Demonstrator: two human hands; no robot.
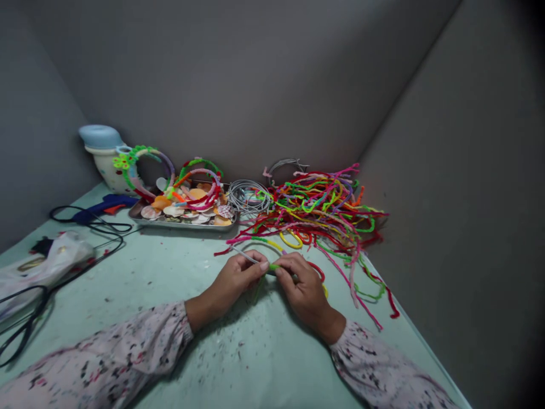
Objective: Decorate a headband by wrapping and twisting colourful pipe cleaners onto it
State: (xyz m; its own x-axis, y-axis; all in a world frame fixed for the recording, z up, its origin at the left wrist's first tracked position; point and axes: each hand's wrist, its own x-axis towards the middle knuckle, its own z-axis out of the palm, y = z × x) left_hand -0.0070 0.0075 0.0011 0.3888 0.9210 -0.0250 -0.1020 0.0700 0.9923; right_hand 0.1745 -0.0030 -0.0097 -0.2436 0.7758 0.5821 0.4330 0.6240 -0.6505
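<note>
- 2 hands working just in front of the shell tray, and they're basically touching at the fingertips
- left hand [232, 281] is clenched around a thin metal band [246, 255], pinching it between thumb and fingers, with the bare end sticking out toward the tray
- right hand [304, 285] is pinching a green pipe cleaner [275, 267] right where it meets the band, so that spot is mostly hidden by the fingers
- the band and green pipe cleaner sit in front of the tray and to its right, just off the edge of the big pile
- shell tray [183, 225] is a metal tray on the pale green bench [128, 267], loaded with seashells [183, 204] and fuzzy pipe-cleaner hoops [198, 182]
- big tangle of multicoloured pipe cleaners [315, 210] is right of the tray
- coiled silver wire [249, 196] sits between the tray and that tangle
- white jug with a pale blue lid [102, 153] is behind the tray on the left
- blue glue gun [104, 205] with a black cord [85, 218] is just left of the tray
- further left and closer in are a plastic bag [42, 271] and black-handled scissors [21, 326]
- floral sleeves [97, 358] on both arms rest on the bench
</note>
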